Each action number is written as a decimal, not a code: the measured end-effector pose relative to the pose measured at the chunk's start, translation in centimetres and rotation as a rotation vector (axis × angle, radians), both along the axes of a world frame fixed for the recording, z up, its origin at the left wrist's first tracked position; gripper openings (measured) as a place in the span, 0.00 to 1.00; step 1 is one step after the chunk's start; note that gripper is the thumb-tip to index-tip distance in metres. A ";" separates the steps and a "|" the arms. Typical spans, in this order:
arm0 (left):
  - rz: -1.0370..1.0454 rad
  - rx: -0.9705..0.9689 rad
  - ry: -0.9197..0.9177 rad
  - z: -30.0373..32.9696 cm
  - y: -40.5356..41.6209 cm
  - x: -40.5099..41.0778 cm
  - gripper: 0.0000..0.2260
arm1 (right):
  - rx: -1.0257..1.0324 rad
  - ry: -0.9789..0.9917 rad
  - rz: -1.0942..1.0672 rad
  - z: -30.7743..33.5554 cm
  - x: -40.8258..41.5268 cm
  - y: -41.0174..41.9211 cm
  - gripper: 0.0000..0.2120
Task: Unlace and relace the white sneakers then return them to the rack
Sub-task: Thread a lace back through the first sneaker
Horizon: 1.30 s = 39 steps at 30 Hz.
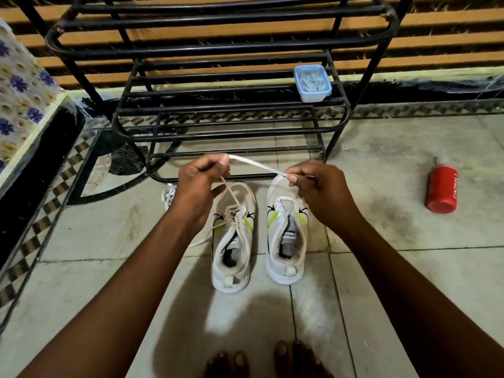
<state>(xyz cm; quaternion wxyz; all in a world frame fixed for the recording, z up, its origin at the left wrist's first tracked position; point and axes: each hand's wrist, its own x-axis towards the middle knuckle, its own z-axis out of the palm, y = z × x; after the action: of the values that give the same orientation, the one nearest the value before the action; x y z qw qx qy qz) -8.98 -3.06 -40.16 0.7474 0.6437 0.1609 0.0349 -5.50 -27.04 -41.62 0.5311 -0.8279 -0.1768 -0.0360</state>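
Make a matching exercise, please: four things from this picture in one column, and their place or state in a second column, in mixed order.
Things:
1. red bottle
2. blue-lidded box
3. left sneaker
4. right sneaker

Place or state:
A. on a shelf of the black rack
B. almost unlaced, tongue open
C. lying on the floor at the right
D. its lace held by the left hand and right hand

Pairs: 1-C, 2-A, 3-D, 4-B

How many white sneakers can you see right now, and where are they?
2. The left sneaker and the right sneaker stand side by side on the floor before the rack, heels toward the camera. The hands partly cover their toes; none look hidden.
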 end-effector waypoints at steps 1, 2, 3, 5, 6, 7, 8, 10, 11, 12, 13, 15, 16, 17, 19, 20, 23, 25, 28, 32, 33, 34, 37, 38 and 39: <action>0.022 -0.016 0.021 -0.2 0.4 0.0 0.04 | -0.029 0.017 -0.005 -0.7 -0.1 -0.4 0.07; 0.036 -0.023 0.033 -0.3 0.8 -0.1 0.04 | -0.072 0.019 -0.015 -1.3 -0.2 -0.7 0.08; 0.053 -0.015 0.045 -0.5 0.9 -0.2 0.04 | -0.125 0.014 -0.028 -1.9 -0.3 -1.2 0.09; 0.107 0.035 0.055 -0.9 1.3 -0.3 0.04 | -0.226 0.016 -0.049 -3.2 -0.3 -1.9 0.06; 0.132 0.058 0.054 -1.2 1.4 -0.2 0.04 | -0.271 0.027 -0.065 -3.7 -0.4 -2.3 0.04; 0.145 0.075 0.053 -1.3 1.5 -0.1 0.04 | -0.307 0.037 -0.085 -4.3 -0.6 -2.6 0.03; 0.142 0.083 0.052 -1.4 1.6 0.1 0.04 | -0.334 0.041 -0.100 -4.8 -0.8 -2.9 0.03; 0.086 0.059 0.055 -1.7 1.6 0.5 0.05 | -0.330 0.036 -0.123 -5.4 -1.5 -3.2 0.05; 0.035 0.037 0.066 -1.7 1.5 0.6 0.06 | -0.308 0.032 -0.135 -5.5 -1.7 -3.2 0.05; -0.024 0.021 0.080 -1.7 1.2 0.4 0.06 | -0.285 0.030 -0.146 -5.5 -1.9 -3.1 0.03; -0.078 0.022 0.088 -1.7 0.9 0.1 0.07 | -0.263 0.030 -0.152 -5.4 -2.0 -2.8 0.02; -0.137 0.128 0.092 -2.3 0.5 -0.8 0.10 | -0.203 0.033 -0.148 -5.1 -2.2 -2.1 0.02; -0.151 0.235 0.088 -2.8 0.4 -1.4 0.13 | -0.162 0.044 -0.144 -4.8 -2.3 -1.6 0.03; -0.167 0.347 0.084 -3.3 0.4 -2.1 0.16 | -0.117 0.068 -0.136 -4.5 -2.4 -1.1 0.03; -0.234 0.529 0.111 -4.5 0.7 -3.7 0.20 | -0.041 0.145 -0.105 -4.1 -2.6 0.1 0.04; -0.289 0.602 0.150 -5.1 0.8 -4.6 0.22 | -0.026 0.176 -0.097 -4.1 -2.7 0.6 0.05; -0.351 0.795 0.212 -6.9 0.9 -6.3 0.20 | -0.001 0.248 -0.066 -4.3 -3.0 2.3 0.09; -0.269 0.869 0.155 -7.6 1.0 -6.5 0.17 | 0.070 0.315 -0.008 -4.5 -3.4 3.5 0.08; -0.168 0.844 0.091 -8.0 0.9 -6.4 0.12 | 0.194 0.396 0.041 -4.8 -3.9 5.0 0.03; -0.104 0.838 0.073 -8.9 0.9 -6.5 0.05 | 0.264 0.454 0.039 -5.1 -4.1 6.9 0.06; -0.091 0.816 0.084 -9.2 0.8 -6.5 0.05 | 0.253 0.452 0.038 -5.1 -4.1 7.0 0.08; -0.061 0.763 0.109 -9.7 1.5 -6.7 0.05 | 0.236 0.453 0.052 -5.5 -4.1 8.1 0.09; -0.016 0.539 0.170 -10.2 1.2 -6.9 0.06 | 0.176 0.377 0.015 -6.0 -3.9 8.8 0.06; -0.021 0.474 0.180 -10.2 0.9 -6.9 0.07 | 0.146 0.321 0.001 -6.3 -3.8 8.9 0.06; -0.035 0.409 0.188 -10.2 0.9 -7.0 0.07 | 0.099 0.262 0.001 -6.4 -3.7 9.2 0.05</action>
<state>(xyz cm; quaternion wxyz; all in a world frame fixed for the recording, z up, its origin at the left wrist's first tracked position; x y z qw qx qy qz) -15.99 -2.19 -50.37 0.5834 0.7850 0.2082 -0.0063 -9.19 -17.82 -48.04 0.5898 -0.7982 -0.1045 0.0642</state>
